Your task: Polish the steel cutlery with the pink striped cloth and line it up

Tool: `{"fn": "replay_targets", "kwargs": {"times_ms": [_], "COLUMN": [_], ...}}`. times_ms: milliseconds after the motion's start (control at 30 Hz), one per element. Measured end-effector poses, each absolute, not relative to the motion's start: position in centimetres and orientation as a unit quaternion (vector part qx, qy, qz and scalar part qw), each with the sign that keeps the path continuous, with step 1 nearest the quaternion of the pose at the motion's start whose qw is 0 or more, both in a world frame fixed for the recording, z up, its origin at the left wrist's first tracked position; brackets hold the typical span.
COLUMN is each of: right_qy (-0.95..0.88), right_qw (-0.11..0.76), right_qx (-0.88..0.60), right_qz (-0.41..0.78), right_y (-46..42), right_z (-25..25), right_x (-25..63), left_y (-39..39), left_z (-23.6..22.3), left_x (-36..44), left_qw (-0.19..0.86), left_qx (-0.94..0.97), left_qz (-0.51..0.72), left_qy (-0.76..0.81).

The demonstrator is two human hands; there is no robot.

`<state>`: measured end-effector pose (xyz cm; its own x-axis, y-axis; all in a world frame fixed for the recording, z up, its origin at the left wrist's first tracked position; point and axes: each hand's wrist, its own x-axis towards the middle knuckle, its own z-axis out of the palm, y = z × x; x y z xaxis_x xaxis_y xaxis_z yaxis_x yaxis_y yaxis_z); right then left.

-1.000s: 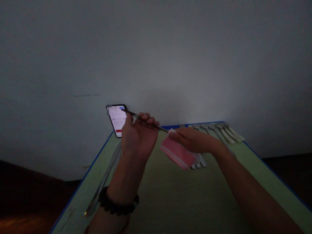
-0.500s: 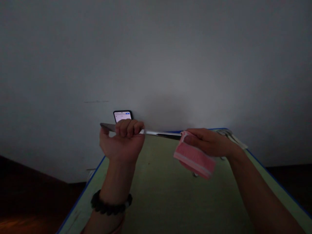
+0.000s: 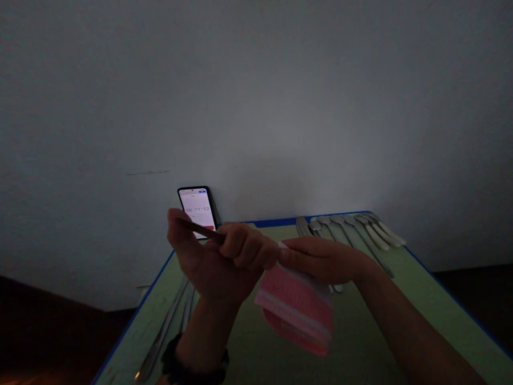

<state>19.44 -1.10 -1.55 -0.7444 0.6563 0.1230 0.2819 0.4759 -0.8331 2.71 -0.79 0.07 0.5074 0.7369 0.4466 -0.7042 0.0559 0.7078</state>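
My left hand (image 3: 232, 262) is closed around a table knife (image 3: 200, 229), palm turned up. One end of the knife sticks out between thumb and fingers; its other end is hidden by my hands. My right hand (image 3: 324, 259) pinches a folded pink cloth (image 3: 294, 305) with pale stripes, which hangs below the fingers. The two hands meet, right fingertips against the left fist. Whether the cloth wraps the knife's hidden end cannot be seen.
A phone (image 3: 198, 208) showing a timer leans on the wall (image 3: 280, 107). Along the far right of the green table (image 3: 360, 331) lie several spoons (image 3: 340, 227), forks (image 3: 302, 227) and pale-handled cutlery (image 3: 379, 235). Long metal knives (image 3: 160, 337) lie at the left edge.
My hands have come together; the right hand with the cloth moved left along the knife to the left fist. The knife is tilted more, and the view shows more of the table cutlery.
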Motion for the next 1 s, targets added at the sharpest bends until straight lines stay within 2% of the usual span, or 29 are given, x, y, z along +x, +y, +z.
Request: {"fn": "replay_targets", "kwargs": {"times_ms": [100, 267, 433, 600, 767, 900, 1000], "right_qy": [-0.841, -0.864, -0.867, -0.847, -0.850, -0.869, -0.876], "right_qw": [0.223, 0.181, 0.171, 0.177, 0.174, 0.154, 0.171], "right_qx": [-0.293, -0.337, -0.344, -0.391, -0.425, -0.405, -0.380], "right_qz": [0.395, 0.328, 0.317, 0.315, 0.259, 0.238, 0.243], "right_y": [-1.1, -0.9, -0.5, -0.4, -0.7, -1.1, -1.2], "right_z": [-1.5, -1.4, -1.8, -1.6, -0.9, -1.1, -1.5], "right_x": [19.0, 19.4, 20.8, 22.3, 22.3, 20.7, 19.7], "left_y": [-0.6, 1.0, 2.0, 2.4, 2.9, 2.0, 0.8], "left_z": [0.2, -0.4, -1.4, -1.0, -0.5, -0.6, -0.5], "left_x": [1.9, -0.7, -0.9, -0.2, -1.8, -1.1, 1.3], "left_qw": [0.707, 0.690, 0.676, 0.690, 0.691, 0.704, 0.720], "left_qx": [0.435, 0.350, 0.299, 0.276, 0.254, 0.270, 0.282], "left_qz": [0.556, 0.633, 0.674, 0.668, 0.676, 0.656, 0.633], "left_qy": [0.047, 0.021, 0.010, 0.027, 0.016, 0.027, 0.043]}}
